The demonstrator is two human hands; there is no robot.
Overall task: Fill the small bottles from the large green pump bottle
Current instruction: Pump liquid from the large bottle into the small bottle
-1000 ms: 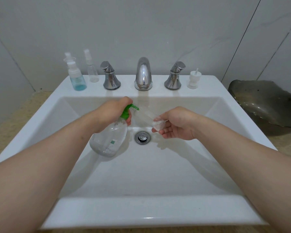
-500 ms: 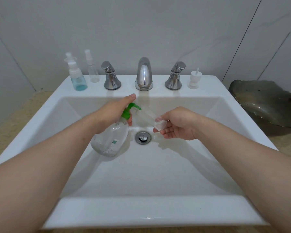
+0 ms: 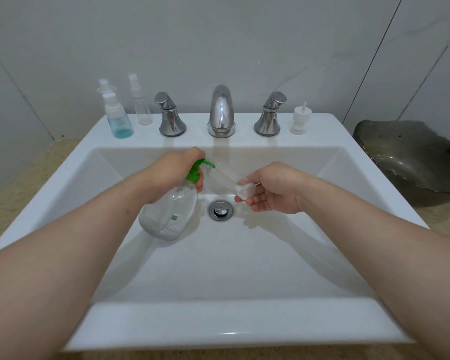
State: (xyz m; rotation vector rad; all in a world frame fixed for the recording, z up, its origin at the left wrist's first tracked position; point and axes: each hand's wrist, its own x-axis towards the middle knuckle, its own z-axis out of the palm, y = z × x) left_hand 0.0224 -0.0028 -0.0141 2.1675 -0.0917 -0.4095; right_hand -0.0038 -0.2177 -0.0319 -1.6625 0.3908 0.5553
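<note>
The left hand is gripping the large pump bottle round its neck, one finger lying over the green pump head. It is holding the bottle tilted above the basin of the white sink. The clear, rounded body is showing only a shallow pool of clear liquid at its low end. The right hand is pinching a small clear bottle by its base, fingers curled under it. That bottle is lying slanted, mouth up against the green nozzle; whether anything is inside, I cannot tell. Both bottles are hanging just above the chrome drain, well inside the basin walls, with open room all round.

Along the back ledge, a blue-liquid bottle with a white spray top is standing at the left, the liquid filling its lower part. A clear spray bottle is standing just beside it, looking empty, and a third bottle is peeking out behind, too blurred to read. A glossy chrome faucet is rising between two chrome handles. A loose white spray cap is sitting at the ledge's right end. A dark, wavy-edged glass dish is resting on the speckled beige counter to the right of the sink.
</note>
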